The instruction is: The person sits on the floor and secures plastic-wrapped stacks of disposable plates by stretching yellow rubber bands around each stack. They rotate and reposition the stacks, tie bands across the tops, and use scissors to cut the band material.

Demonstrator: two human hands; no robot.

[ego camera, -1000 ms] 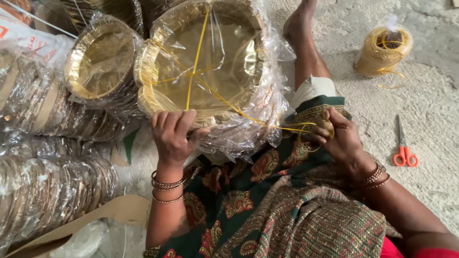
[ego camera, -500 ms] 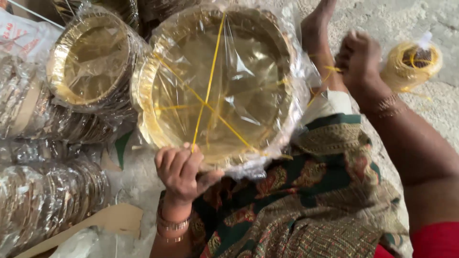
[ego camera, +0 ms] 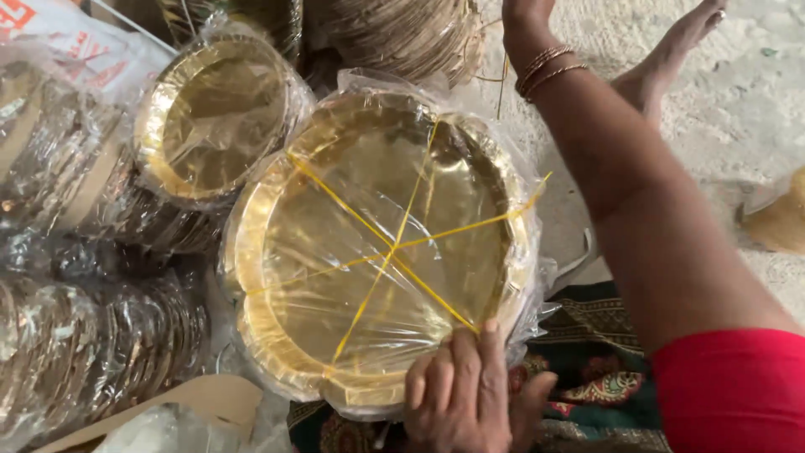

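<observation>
Plastic-wrapped stack of gold plates (ego camera: 377,243) sitting at frame centre, yellow string (ego camera: 394,247) already crossing it several ways. Left hand (ego camera: 470,390) pinching string at lower rim. Right hand (ego camera: 527,13) reaching to top edge, mostly cropped, grip impossible to tell. Final knot appearing not yet tied.

Worn on the head, looking steeply down, close over the lap; floor at far right.

Item count, head view
Two plastic-wrapped stacks of round gold paper plates (ego camera: 381,252) (ego camera: 220,117); three yellow strings (ego camera: 394,245) across the nearer one.
</observation>
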